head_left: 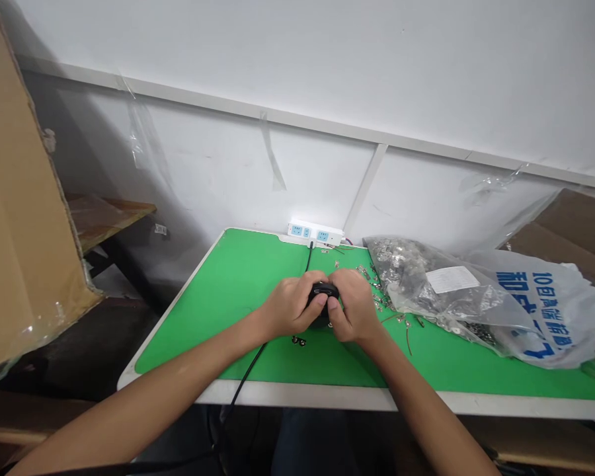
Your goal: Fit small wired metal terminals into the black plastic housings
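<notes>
Both hands meet over the green table mat, gripping one small black rounded object between them. My left hand has its thumb and fingers closed on the object's left side. On the right side, my right hand pinches it the same way. Its lower part is partly hidden by my fingers, so I cannot tell its exact kind. Just below my left hand, a few small shiny metal parts lie on the mat. A black cable runs past my left wrist and over the table's front edge.
A white power strip with a black plug stands at the back edge. Small metal pieces are scattered right of my hands. Behind them lie a clear plastic bag of parts and a white printed bag. Cardboard rises at left.
</notes>
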`<state>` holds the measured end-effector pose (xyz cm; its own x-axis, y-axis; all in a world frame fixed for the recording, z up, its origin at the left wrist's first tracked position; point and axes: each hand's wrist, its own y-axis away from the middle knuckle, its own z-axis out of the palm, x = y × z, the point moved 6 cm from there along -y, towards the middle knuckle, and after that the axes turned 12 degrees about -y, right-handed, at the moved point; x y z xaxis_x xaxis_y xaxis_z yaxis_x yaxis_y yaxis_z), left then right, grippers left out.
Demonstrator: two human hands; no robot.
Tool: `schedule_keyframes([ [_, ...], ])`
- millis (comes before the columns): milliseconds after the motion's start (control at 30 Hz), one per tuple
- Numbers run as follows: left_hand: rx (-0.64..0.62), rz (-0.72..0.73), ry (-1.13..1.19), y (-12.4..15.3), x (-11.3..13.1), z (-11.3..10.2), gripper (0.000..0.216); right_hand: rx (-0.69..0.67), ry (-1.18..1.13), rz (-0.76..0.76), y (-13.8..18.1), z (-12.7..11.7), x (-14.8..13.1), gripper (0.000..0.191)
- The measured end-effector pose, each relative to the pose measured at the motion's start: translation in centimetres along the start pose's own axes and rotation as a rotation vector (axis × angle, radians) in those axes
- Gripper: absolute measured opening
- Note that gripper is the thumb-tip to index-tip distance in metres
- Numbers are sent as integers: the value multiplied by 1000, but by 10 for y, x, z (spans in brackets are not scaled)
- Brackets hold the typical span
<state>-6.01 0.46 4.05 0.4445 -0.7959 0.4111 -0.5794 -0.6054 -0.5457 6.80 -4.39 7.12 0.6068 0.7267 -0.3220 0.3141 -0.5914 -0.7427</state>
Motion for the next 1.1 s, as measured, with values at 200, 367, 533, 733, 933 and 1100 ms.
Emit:
schedule_keyframes([
  [200, 12, 24, 26, 0, -1, 2, 44, -11, 36, -37, -2, -2, -5, 29],
  [367, -41, 38, 1, -2, -3, 4, 42, -42, 19, -15, -1, -1, -5, 30],
  [533, -32, 106, -89, -3, -2, 4, 43, -41, 17, -26, 0, -2, -5, 29],
  [733, 193, 363, -197, 2, 10, -9, 35, -33, 52, -26, -3, 0, -7, 21],
  [933, 310, 520, -264, -2, 16, -24, 21, -87, 162, 6, -8, 8, 1, 20],
  [1100, 371, 538, -296, -4, 21, -28, 23, -137, 199, 15, -9, 11, 3, 21],
])
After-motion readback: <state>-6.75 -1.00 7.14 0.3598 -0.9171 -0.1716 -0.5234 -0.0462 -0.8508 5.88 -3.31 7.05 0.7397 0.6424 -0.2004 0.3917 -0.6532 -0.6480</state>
